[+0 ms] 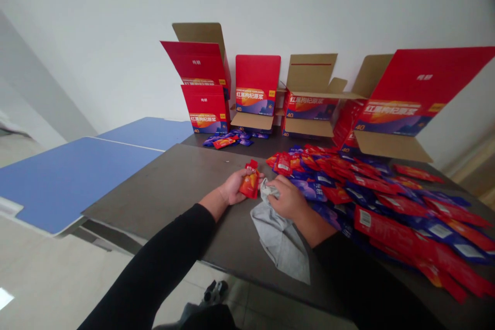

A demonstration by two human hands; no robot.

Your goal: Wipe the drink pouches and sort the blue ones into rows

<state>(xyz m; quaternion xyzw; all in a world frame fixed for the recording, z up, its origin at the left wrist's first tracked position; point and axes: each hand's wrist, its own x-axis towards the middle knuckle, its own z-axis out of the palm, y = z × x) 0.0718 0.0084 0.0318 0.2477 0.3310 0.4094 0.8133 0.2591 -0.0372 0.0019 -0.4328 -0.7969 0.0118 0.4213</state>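
Note:
In the middle of the grey table, my left hand (233,187) is closed on a small red and orange pouch (250,182) that stands with its narrow top away from me. Beside it, my right hand (288,197) grips a bunched grey cloth (281,237), and the loose part of the cloth drapes down over the table toward me. The bunched end of the cloth is close to the pouch; whether they touch I cannot tell. Just right of my right hand lies a large pile of red and purple pouches (348,178).
Red cartons with raised flaps line the wall: a stacked pair (207,108), two in the middle (255,87) (309,105) and one at right (390,108). A smaller group of pouches (228,140) lies before them. A blue table (96,175) adjoins on the left.

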